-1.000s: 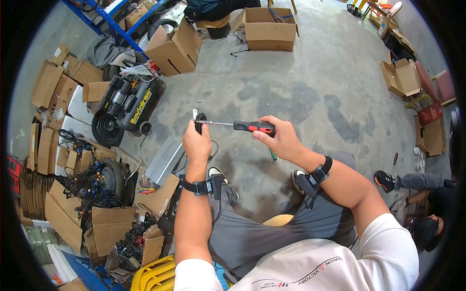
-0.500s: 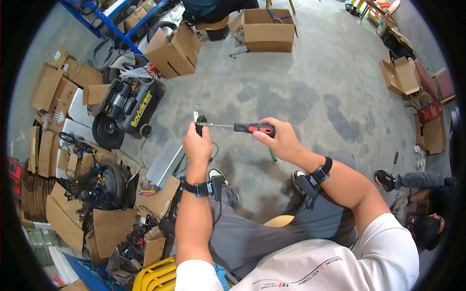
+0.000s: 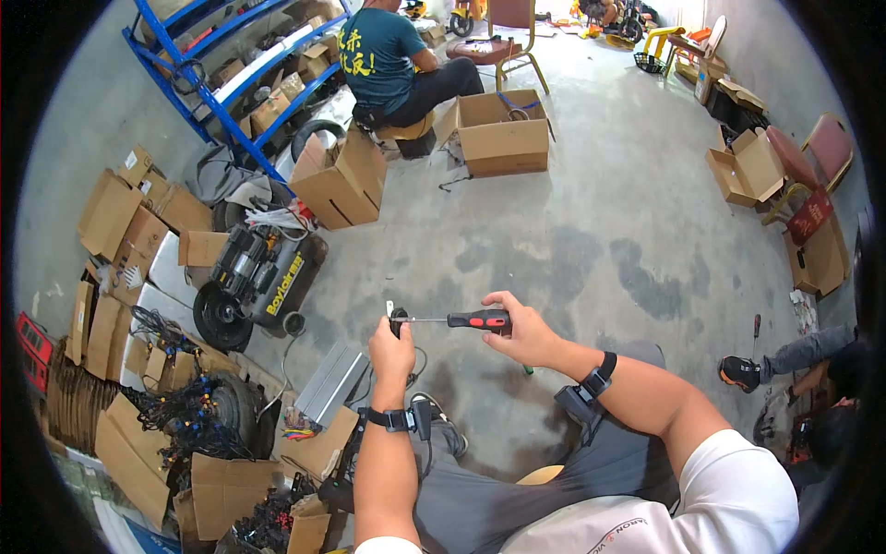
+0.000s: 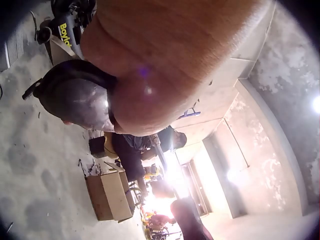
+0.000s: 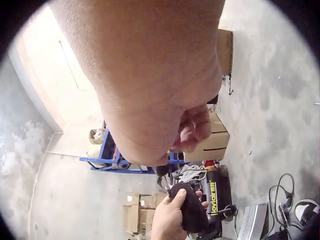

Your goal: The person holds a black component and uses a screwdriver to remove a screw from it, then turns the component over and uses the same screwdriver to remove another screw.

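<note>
In the head view my left hand (image 3: 392, 351) pinches a small round black part (image 3: 398, 320) with a pale metal tab (image 3: 390, 306) sticking up from it. The left wrist view shows that part's glossy dark rounded face (image 4: 82, 100) close by the hand. A screwdriver (image 3: 475, 319) with a black and red handle lies level, its shaft reaching across to the black part. Around the rear end of the handle curve the fingers of my right hand (image 3: 531, 334), thumb and forefinger spread loosely to either side of it. The tip's exact seat at the part is hidden.
To the left stand an air compressor (image 3: 277, 277), a grey metal box (image 3: 329, 383), tangled cables and cardboard. Ahead, a person (image 3: 388, 65) sits beside open cardboard boxes (image 3: 503, 148). A shoe (image 3: 738, 372) and leg of another person show at the right.
The head view has tilted up, showing more of the room ahead. My right thumb and forefinger have spread and loosened around the screwdriver handle. My left hand keeps its hold on the black part.
</note>
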The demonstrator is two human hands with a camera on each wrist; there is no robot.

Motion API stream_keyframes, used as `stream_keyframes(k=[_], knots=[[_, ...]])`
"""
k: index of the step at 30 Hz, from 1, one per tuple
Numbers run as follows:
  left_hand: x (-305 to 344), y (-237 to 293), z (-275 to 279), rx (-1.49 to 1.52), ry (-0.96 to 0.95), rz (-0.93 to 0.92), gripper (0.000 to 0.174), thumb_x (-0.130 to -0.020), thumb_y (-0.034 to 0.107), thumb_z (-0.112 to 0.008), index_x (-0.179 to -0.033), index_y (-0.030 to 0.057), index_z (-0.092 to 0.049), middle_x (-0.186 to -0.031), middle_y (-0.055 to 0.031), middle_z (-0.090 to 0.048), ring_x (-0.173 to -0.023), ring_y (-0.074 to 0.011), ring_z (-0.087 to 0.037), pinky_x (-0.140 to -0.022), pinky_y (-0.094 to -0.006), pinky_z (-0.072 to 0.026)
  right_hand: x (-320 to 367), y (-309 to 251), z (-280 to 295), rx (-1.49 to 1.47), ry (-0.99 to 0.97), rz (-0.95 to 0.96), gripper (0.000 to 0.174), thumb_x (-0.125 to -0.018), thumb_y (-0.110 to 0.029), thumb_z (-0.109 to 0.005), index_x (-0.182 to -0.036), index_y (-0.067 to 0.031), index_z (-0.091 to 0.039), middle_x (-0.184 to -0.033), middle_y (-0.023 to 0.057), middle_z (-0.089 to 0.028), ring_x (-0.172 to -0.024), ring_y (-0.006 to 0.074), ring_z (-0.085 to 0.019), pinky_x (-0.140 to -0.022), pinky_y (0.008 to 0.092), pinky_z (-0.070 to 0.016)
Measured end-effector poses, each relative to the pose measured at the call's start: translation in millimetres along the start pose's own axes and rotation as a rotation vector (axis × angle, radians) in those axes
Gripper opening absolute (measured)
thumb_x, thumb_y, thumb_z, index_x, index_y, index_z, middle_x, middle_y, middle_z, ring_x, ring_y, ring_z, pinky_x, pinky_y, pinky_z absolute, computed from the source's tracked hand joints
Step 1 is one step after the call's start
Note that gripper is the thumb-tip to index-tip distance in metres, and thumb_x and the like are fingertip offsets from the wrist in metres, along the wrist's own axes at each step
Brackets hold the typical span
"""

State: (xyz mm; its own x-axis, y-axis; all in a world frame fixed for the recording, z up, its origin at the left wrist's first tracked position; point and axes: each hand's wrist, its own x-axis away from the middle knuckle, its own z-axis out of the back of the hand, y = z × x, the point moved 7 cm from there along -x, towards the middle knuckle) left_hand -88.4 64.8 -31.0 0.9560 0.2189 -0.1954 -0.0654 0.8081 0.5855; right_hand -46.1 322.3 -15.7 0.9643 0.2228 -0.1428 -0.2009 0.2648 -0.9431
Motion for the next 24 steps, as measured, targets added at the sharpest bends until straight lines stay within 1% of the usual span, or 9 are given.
stream_keyframes(k=[1, 2, 4, 8, 11, 14, 20, 22, 24], knots=[[-0.4, -1.6, -1.3, -0.011, -0.017, 0.013, 0.025, -0.085, 0.022, -0.066, -0.096, 0.0001, -0.06, -0.087, -0.0254, -0.067, -0.086, -0.0467, -0.063, -0.073, -0.0516, -0.0488, -0.3, 3.2, -2.7, -0.019, -0.046, -0.003, 0.049, -0.085, -0.015, -0.067, -0.126, -0.0061, -0.042, -0.09, 0.0146, -0.067, -0.07, 0.0241, -0.063, -0.067, 0.0356, -0.0498], [-0.3, -2.0, -1.1, -0.011, -0.016, 0.008, 0.025, -0.085, 0.022, -0.066, -0.096, 0.0001, -0.06, -0.087, -0.0254, -0.067, -0.086, -0.0467, -0.063, -0.073, -0.0516, -0.0488, -1.1, 7.0, -3.4, -0.006, -0.043, 0.018, 0.045, -0.086, -0.013, -0.068, -0.123, -0.0059, -0.044, -0.093, 0.0158, -0.065, -0.073, 0.0246, -0.063, -0.069, 0.0355, -0.0496], [0.2, 0.1, 0.4, -0.001, -0.021, 0.005, 0.028, -0.086, 0.025, -0.067, -0.093, -0.0017, -0.06, -0.086, -0.026, -0.066, -0.084, -0.045, -0.064, -0.073, -0.048, -0.0488, -0.6, 3.5, -1.4, 0.021, -0.056, 0.023, 0.044, -0.086, -0.014, -0.069, -0.122, -0.0057, -0.046, -0.092, 0.0154, -0.065, -0.073, 0.0251, -0.063, -0.069, 0.0361, -0.0497], [0.7, -0.9, -1.3, 0.005, -0.021, 0.003, 0.028, -0.086, 0.024, -0.067, -0.093, -0.0018, -0.06, -0.086, -0.0256, -0.066, -0.084, -0.0446, -0.064, -0.072, -0.0476, -0.0488, 1.1, -9.7, 3.7, 0.125, -0.028, 0.087, 0.039, -0.086, -0.016, -0.071, -0.118, -0.0052, -0.052, -0.093, 0.0147, -0.065, -0.074, 0.0271, -0.063, -0.069, 0.0381, -0.0495], [0.6, -1.9, -2.1, 0.016, -0.019, 0.003, 0.027, -0.086, 0.024, -0.067, -0.092, -0.0018, -0.06, -0.085, -0.0255, -0.066, -0.084, -0.0445, -0.064, -0.072, -0.0478, -0.0486, 0.3, -4.7, 4.6, 0.172, -0.008, 0.141, 0.038, -0.086, -0.018, -0.072, -0.117, -0.0051, -0.054, -0.092, 0.015, -0.065, -0.073, 0.0289, -0.063, -0.069, 0.0392, -0.0493], [0.8, -1.5, -3.0, 0.002, -0.025, -0.019, 0.026, -0.085, 0.023, -0.068, -0.092, -0.0017, -0.06, -0.086, -0.0253, -0.066, -0.084, -0.0446, -0.063, -0.072, -0.048, -0.0484, 2.0, -4.1, 4.2, 0.179, -0.054, 0.071, 0.039, -0.086, -0.02, -0.072, -0.118, -0.005, -0.054, -0.09, 0.0161, -0.065, -0.073, 0.0309, -0.063, -0.069, 0.04, -0.0492], [3.3, -1.0, -2.5, 0.003, -0.02, -0.024, 0.026, -0.085, 0.022, -0.068, -0.091, -0.0016, -0.06, -0.086, -0.0254, -0.066, -0.084, -0.0449, -0.063, -0.072, -0.0481, -0.0484, 4.4, -6.2, 3.0, 0.202, -0.07, 0.08, 0.039, -0.087, -0.023, -0.071, -0.116, -0.0032, -0.053, -0.09, 0.0185, -0.066, -0.076, 0.0344, -0.064, -0.069, 0.0424, -0.0494], [3.1, -4.1, -5.0, 0.03, -0.065, 0.041, 0.026, -0.085, 0.023, -0.068, -0.091, -0.0015, -0.06, -0.085, -0.0258, -0.066, -0.084, -0.0455, -0.063, -0.073, -0.0483, -0.0484, 5.6, -8.2, 3.4, 0.2, -0.074, 0.086, 0.039, -0.088, -0.024, -0.07, -0.116, -0.0025, -0.053, -0.09, 0.0192, -0.066, -0.077, 0.0349, -0.064, -0.07, 0.0429, -0.0496], [4.3, -0.5, -2.8, 0.009, -0.046, 0.015, 0.026, -0.085, 0.023, -0.068, -0.091, -0.0014, -0.06, -0.085, -0.026, -0.066, -0.084, -0.0458, -0.063, -0.073, -0.0486, -0.0483, 6.7, -10.1, 3.8, 0.198, -0.078, 0.093, 0.039, -0.088, -0.024, -0.07, -0.115, -0.0018, -0.052, -0.09, 0.0199, -0.066, -0.078, 0.0355, -0.065, -0.07, 0.0434, -0.0497]])
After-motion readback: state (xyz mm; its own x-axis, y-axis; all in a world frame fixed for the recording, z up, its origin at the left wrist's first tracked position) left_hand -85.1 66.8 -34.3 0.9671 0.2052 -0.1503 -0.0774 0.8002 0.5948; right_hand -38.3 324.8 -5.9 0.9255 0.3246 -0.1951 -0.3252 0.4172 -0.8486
